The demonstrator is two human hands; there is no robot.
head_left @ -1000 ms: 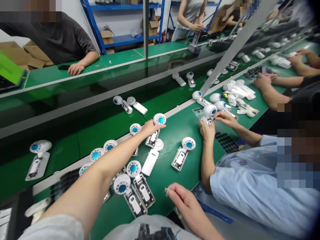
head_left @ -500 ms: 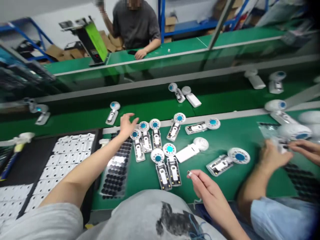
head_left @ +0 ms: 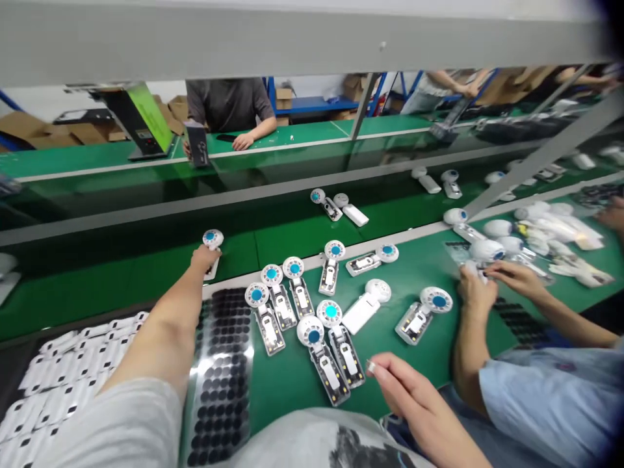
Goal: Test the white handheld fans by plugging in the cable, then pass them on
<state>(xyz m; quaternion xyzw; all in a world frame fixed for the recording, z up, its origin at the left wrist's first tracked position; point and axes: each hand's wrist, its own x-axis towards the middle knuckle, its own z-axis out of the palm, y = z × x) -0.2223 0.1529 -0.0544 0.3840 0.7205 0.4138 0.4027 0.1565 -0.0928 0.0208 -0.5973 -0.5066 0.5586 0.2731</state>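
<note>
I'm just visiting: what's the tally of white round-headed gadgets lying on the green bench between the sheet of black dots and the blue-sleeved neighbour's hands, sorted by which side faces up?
White round-headed gadgets, blue centres and inner parts showing: 8
White round-headed gadget, all-white side up: 1
Total: 9

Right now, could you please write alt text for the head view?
A person's left hand touches a white round-headed device beyond the edge of the green bench, while the right hand pinches a small pale piece. Similar devices lie on the bench, and a co-worker works at right.
</note>
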